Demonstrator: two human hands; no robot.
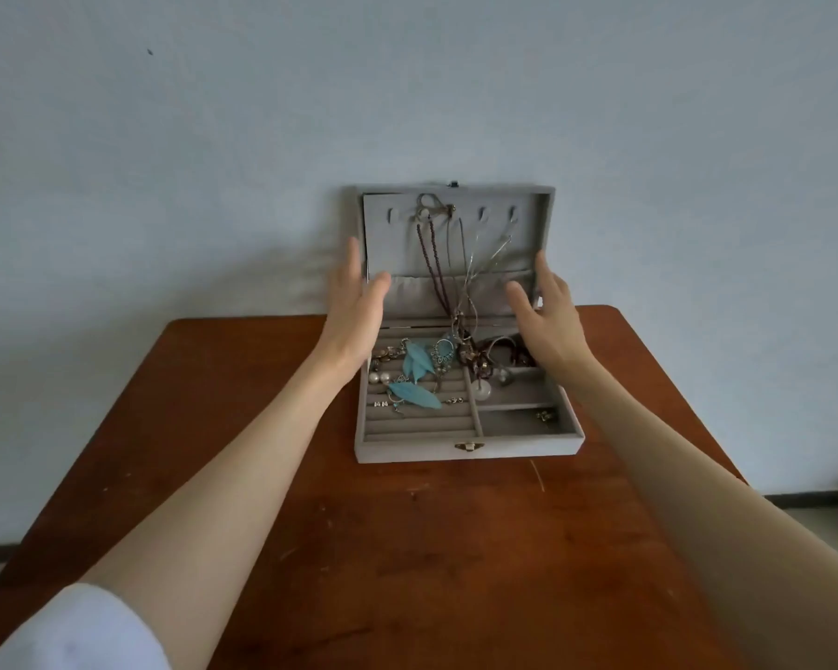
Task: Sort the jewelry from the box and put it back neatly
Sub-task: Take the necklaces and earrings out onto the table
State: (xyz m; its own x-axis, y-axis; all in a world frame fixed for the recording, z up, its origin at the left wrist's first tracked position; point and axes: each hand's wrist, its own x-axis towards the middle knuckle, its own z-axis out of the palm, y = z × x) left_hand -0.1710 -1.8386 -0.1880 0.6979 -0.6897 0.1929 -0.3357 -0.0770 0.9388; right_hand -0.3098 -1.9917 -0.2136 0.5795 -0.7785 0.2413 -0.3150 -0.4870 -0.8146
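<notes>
Both hands open w/ fingers spread, holding nothing: left hand [359, 307] & right hand [547, 311] flank upright lid [528, 234]; tangled necklaces [460, 292] hang mid-frame between, approx. equidistant.

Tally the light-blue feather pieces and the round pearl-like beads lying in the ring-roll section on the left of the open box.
Light-blue feather pieces: 3
Pearl-like beads: 2
Total: 5
The tangled metal pieces around them in the jewelry box are too knotted to count.
</notes>
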